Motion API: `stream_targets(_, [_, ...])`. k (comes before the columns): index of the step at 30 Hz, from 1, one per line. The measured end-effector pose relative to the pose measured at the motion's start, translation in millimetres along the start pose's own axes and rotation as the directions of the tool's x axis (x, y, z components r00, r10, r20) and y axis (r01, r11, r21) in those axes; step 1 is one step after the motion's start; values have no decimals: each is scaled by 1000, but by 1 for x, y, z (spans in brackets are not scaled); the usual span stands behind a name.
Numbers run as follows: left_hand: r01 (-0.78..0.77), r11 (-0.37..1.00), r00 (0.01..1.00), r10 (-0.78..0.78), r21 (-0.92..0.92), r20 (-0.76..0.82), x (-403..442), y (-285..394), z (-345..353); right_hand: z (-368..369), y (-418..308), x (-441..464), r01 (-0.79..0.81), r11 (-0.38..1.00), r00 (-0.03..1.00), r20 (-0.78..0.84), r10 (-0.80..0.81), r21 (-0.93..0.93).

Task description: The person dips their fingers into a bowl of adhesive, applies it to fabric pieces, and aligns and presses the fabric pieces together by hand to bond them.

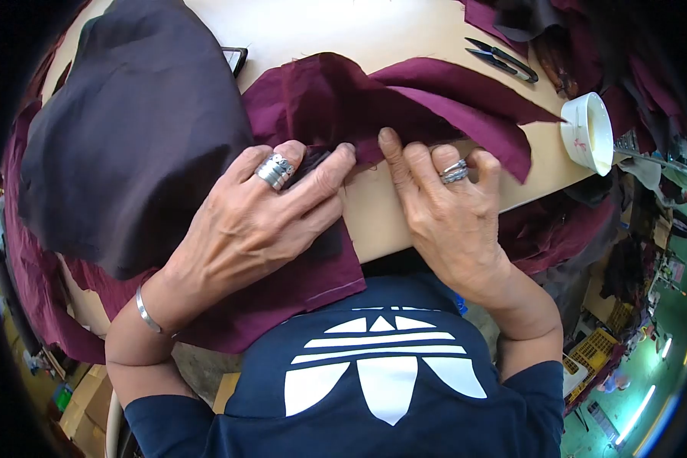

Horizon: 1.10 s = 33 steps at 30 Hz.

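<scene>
Maroon fabric [404,114] lies in folds over the table's front part, its loose end fanning out to the right. My left hand [259,217], with wide silver rings, is closed on the near edge of this cloth, index finger stretched along it. A dark grey-brown piece of cloth [130,145] spreads to its left, and a maroon flap [297,282] hangs below the wrist. Opposite, my right hand [450,210] has its fingers curled at the cloth's edge, index fingertip pressing the fabric. A small gap separates the two index fingertips.
Black thread snips [502,59] lie at the upper right of the cream table [313,23]. A white bowl [587,133] stands at the right edge. Part of a phone-like device [236,59] shows behind the dark cloth. More maroon cloth [561,229] hangs below the right side.
</scene>
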State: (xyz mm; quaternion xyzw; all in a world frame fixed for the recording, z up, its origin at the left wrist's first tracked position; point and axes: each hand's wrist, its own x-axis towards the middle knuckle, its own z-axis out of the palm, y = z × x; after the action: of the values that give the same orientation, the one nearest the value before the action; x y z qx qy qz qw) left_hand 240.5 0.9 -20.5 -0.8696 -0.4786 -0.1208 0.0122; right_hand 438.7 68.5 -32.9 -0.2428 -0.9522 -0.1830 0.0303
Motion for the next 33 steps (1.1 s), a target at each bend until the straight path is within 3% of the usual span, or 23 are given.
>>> stream_targets(8, [79,991,996,-75,-106,43,-1,0,0,-2,-12,6,49,991,998,-41,-44,122])
stream_targets(12, [107,982,993,-100,-158,55,-2,0,0,3,-20,11,71,980,989,-141,-44,187])
stream_targets(17, [66,992,996,-72,-103,-51,-2,1,5,3,-14,14,135,969,976,-198,-94,207])
stream_targets(23, [58,986,998,-62,-159,-15,-5,-1,3,-8,7,13,185,928,983,-68,-172,323])
stream_targets(26, [94,989,995,-96,-111,-20,-4,0,3,-2,6,13,139,920,990,-78,-118,366])
stream_targets(29, [117,993,993,-117,-24,-22,-4,4,3,-5,-9,14,138,976,990,-57,-130,170])
stream_targets(33, [174,984,985,-175,36,10,-5,10,1,-3,-2,15,151,964,977,-183,-111,221])
